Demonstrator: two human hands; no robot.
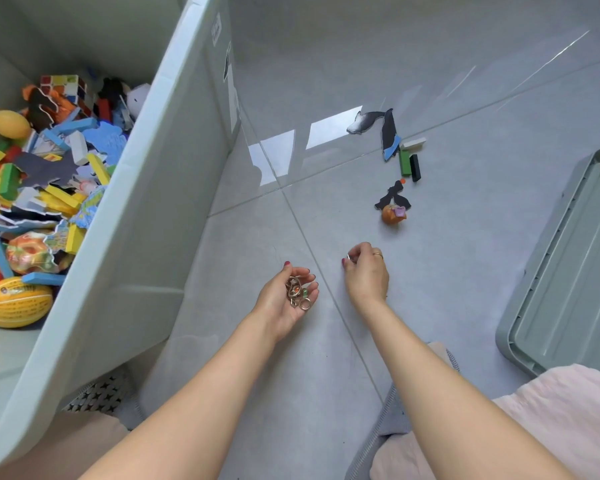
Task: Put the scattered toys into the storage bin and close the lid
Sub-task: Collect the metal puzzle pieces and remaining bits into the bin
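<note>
My left hand (284, 299) lies palm up just above the floor, cupping a small pile of metal rings (298, 293). My right hand (366, 271) hovers to its right and pinches one more small ring (349, 258) at its fingertips. The pale green storage bin (146, 188) stands open on the left, holding several blocks, puzzle pieces, a cube and yellow balls. Its lid (568, 271) lies flat on the floor at the right. Farther out on the tiles lie a whale cut-out (364, 121), a dark cut-out (390, 133), white, green and black blocks (409, 161) and a small orange toy (393, 213).
Grey glossy floor tiles (326, 341) spread between the bin and the lid. A black cut-out (394, 197) lies against the orange toy. My knees in pale pink cloth (551, 420) sit at the lower right, on a grey mat edge (388, 420).
</note>
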